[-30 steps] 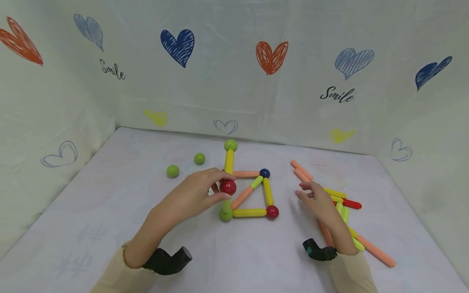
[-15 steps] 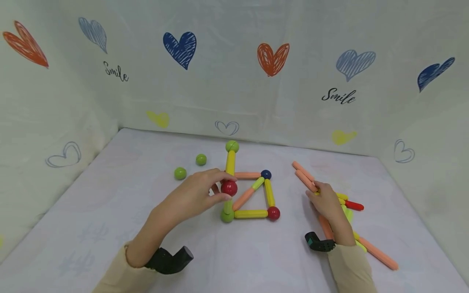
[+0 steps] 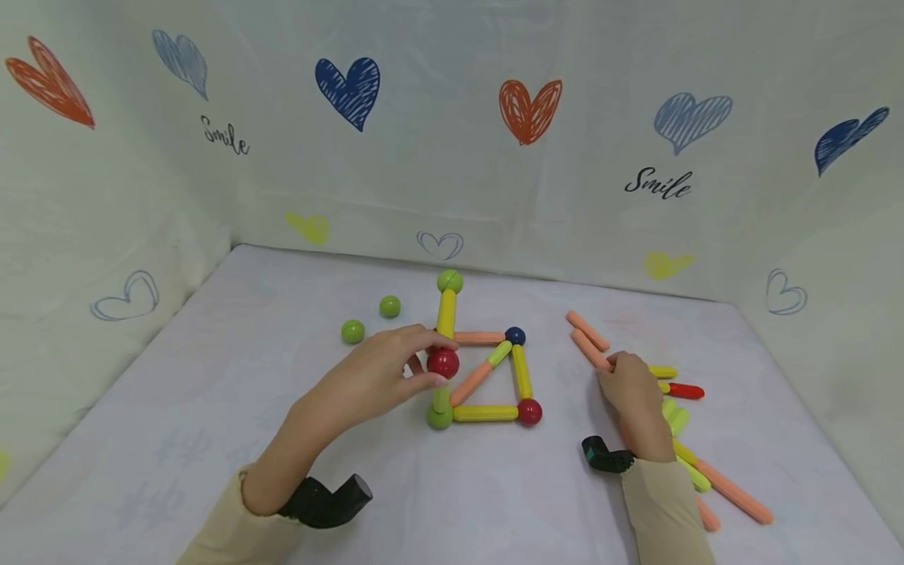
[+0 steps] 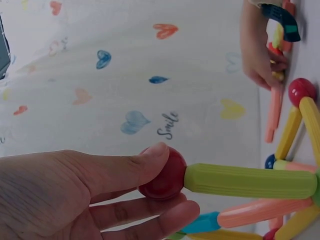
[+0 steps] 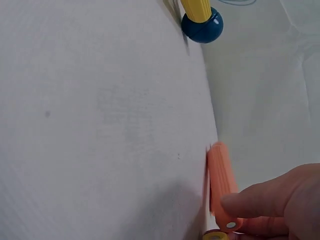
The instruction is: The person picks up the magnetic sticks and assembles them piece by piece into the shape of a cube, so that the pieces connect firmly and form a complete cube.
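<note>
In the head view my left hand (image 3: 384, 369) pinches a red ball (image 3: 442, 363) between thumb and fingers. A light green magnetic rod (image 4: 250, 181) runs from that ball to a green ball (image 3: 440, 416) at a corner of the frame. Yellow and orange rods join this corner to another red ball (image 3: 530, 412) and a blue ball (image 3: 515, 336). Behind my fingers, a yellow rod (image 3: 446, 314) reaches up to a green ball (image 3: 450, 282). At the right, my right hand (image 3: 636, 396) pinches an orange magnetic rod (image 5: 222, 175), its magnet end showing near the thumb.
Two loose green balls (image 3: 353, 331) lie left of the frame. Another orange rod (image 3: 588, 329) lies beside the pinched one. Yellow, red, green and orange rods (image 3: 734, 490) are scattered around and under my right forearm. A heart-printed cloth (image 3: 438, 157) rises behind the table.
My right hand, loose above the rods a second ago, has come down and now pinches an orange rod. My left hand keeps its hold on the red ball.
</note>
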`<state>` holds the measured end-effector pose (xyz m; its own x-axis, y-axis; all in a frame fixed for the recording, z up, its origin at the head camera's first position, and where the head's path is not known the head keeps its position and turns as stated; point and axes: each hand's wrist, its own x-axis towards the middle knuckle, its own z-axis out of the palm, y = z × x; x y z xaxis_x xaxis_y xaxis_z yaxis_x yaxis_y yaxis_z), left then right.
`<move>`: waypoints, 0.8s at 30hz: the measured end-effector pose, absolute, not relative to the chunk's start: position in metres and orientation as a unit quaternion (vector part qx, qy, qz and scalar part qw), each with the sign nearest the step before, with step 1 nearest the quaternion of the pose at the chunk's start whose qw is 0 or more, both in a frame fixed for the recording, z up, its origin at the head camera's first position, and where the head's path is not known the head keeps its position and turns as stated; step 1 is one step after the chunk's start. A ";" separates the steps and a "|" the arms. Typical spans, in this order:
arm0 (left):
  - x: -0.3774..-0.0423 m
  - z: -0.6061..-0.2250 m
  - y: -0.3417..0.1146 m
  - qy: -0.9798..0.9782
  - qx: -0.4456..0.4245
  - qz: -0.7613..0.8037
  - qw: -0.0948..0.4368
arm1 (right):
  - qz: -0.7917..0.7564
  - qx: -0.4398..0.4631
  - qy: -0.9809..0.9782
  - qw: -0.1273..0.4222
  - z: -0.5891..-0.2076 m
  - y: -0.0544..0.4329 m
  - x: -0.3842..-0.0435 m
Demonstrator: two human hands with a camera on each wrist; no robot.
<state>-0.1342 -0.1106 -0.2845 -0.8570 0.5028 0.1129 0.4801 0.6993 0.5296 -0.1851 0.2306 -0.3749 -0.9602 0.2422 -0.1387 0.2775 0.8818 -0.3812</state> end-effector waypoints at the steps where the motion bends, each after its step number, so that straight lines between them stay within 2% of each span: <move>1: -0.134 -0.285 -0.111 0.922 0.266 0.282 0.020 | -0.210 0.133 0.968 0.040 -0.375 0.232 -0.185; 9: -0.134 -0.286 -0.110 0.922 0.265 0.281 0.014 | -0.282 0.119 0.952 -0.010 -0.359 0.230 -0.175; 15: -0.133 -0.286 -0.111 0.924 0.264 0.275 0.009 | -0.355 0.039 0.933 -0.051 -0.332 0.209 -0.160; 19: -0.133 -0.286 -0.112 0.926 0.264 0.268 0.004 | -0.391 -0.030 0.918 -0.052 -0.317 0.190 -0.146; 24: -0.133 -0.287 -0.112 0.926 0.271 0.263 -0.006 | -0.438 -0.089 0.894 -0.023 -0.305 0.170 -0.130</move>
